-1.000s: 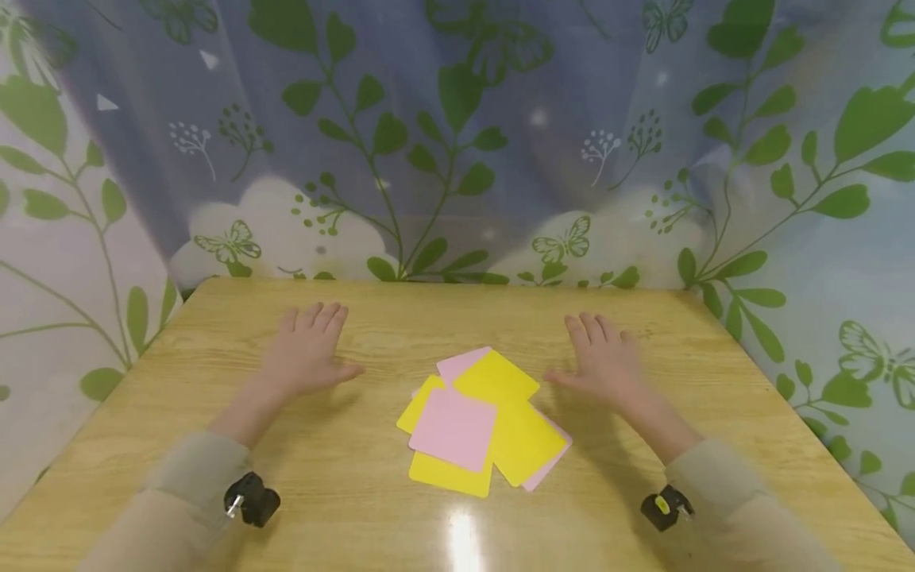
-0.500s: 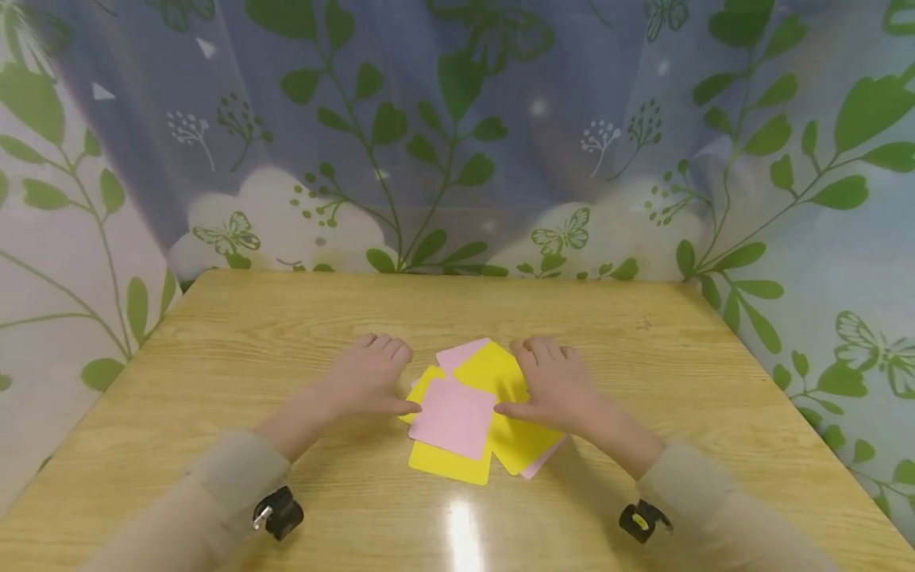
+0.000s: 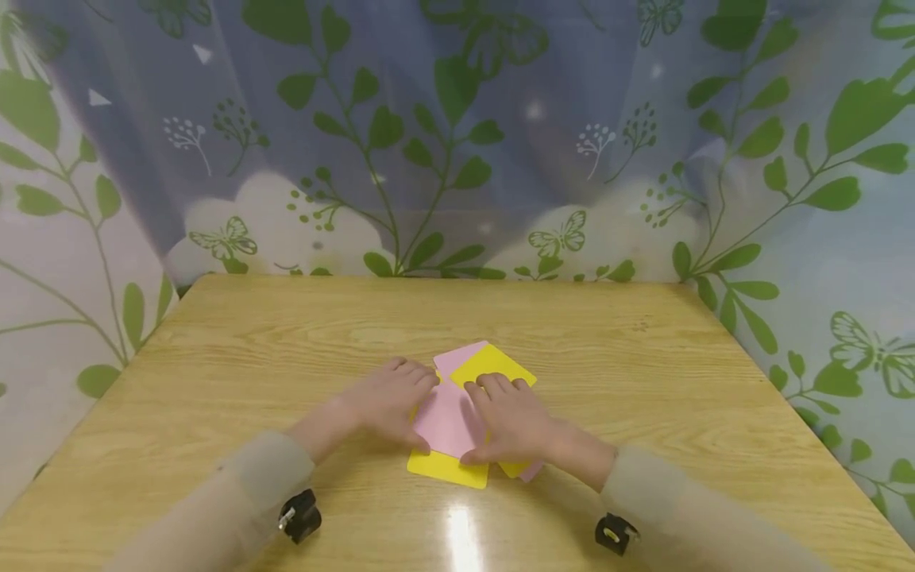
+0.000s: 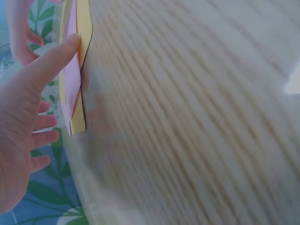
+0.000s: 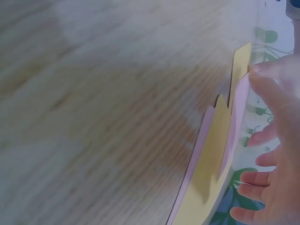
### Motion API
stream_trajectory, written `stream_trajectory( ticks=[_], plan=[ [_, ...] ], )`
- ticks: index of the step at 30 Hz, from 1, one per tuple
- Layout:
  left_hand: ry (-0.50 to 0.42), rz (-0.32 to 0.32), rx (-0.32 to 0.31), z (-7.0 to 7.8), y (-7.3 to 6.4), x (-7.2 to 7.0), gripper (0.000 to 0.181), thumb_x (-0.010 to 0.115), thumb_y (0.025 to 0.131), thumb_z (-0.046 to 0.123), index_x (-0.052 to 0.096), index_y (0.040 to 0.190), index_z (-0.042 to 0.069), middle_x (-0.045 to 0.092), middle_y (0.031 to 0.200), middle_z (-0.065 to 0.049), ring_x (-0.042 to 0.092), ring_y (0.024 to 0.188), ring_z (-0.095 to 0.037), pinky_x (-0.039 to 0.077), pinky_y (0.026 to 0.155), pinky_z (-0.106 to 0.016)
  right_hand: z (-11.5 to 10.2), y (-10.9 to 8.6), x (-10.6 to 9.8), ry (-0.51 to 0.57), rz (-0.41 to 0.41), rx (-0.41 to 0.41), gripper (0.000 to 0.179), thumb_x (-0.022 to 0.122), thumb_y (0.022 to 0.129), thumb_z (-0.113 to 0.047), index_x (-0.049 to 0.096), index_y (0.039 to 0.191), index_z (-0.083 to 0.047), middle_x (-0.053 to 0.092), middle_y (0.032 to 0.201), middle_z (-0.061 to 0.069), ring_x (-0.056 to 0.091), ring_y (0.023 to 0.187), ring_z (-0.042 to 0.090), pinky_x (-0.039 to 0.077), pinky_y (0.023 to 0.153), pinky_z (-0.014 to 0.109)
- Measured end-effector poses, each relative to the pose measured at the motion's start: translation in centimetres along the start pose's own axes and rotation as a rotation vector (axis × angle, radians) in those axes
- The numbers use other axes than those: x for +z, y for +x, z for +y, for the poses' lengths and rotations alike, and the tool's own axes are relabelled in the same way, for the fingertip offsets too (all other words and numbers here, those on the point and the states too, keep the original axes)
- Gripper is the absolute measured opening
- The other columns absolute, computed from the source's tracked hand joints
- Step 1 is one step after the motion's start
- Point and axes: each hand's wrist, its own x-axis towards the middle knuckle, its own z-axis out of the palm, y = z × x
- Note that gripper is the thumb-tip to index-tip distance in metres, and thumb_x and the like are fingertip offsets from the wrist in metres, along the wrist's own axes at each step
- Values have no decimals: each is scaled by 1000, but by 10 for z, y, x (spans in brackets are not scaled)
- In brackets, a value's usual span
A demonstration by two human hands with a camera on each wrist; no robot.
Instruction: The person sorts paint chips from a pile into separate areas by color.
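On the wooden table [image 3: 236,342], lower centre, your left hand [image 3: 389,399] and right hand [image 3: 513,421], fingers outspread, touch the pink card [image 3: 448,421]; ideally, press evenly.

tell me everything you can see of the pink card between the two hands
The pink card is plain, thin and paper-like. It lies on top of the loose pile, overlapping yellow cards, and looks slightly bowed in the right wrist view. The left hand and right hand flank it, thumbs at its near corners, partly covering its sides. Its underside is hidden.
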Motion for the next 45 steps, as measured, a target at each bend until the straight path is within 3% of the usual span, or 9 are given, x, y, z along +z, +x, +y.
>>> stream_trajectory(
  ticks=[7, 16, 20, 33, 39, 45],
  plan=[
    [54, 32, 67, 2, 4, 7, 88, 61, 72, 67, 45, 132, 4, 47, 133, -9, 39, 125, -24, 25, 106, -41, -2, 4, 8, -23, -34, 20, 97, 59, 68, -73, 40, 136, -5, 42, 132, 16, 39, 121, 30, 37, 92, 50],
    [76, -41, 86, 0, 6, 15, 89, 44, 77, 75, 43, 134, 5, 40, 140, -11, 34, 129, -26, 20, 108, -41, -1, 5, 17, -10, -58, 12, 90, 53, 72, -74, 44, 130, -6, 46, 122, 12, 44, 113, 28, 40, 89, 47],
    [76, -38, 89, -1, 7, 21, 92, 39, 77, 78, 41, 135, 7, 39, 141, -10, 33, 130, -26, 19, 108, -42, 0, 7, 18, -20, -57, -4, 88, 54, 72, -73, 44, 128, -6, 46, 117, 11, 45, 108, 27, 40, 86, 44],
    [50, 36, 95, 0, 9, 20, 88, 49, 75, 74, 44, 131, 7, 45, 126, -7, 38, 120, -24, 21, 106, -47, -4, 8, 14, 29, -46, -28, 83, 60, 74, -65, 41, 130, -6, 44, 117, 10, 44, 106, 26, 43, 82, 42],
    [7, 5, 47, 1, 10, 21, 91, 52, 72, 74, 43, 133, 6, 41, 127, -8, 35, 120, -26, 18, 106, -53, -6, 8, 13, 37, -60, -25, 89, 59, 73, -68, 39, 132, -5, 43, 120, 10, 42, 109, 26, 43, 84, 42],
    [-1, -17, 35, 2, 12, 17, 94, 55, 70, 74, 46, 131, 3, 42, 122, -9, 35, 117, -27, 17, 105, -57, -7, 11, 9, -16, -46, -43, 77, 58, 75, -68, 48, 119, -6, 46, 114, 10, 44, 104, 26, 44, 79, 41]
  ],
)
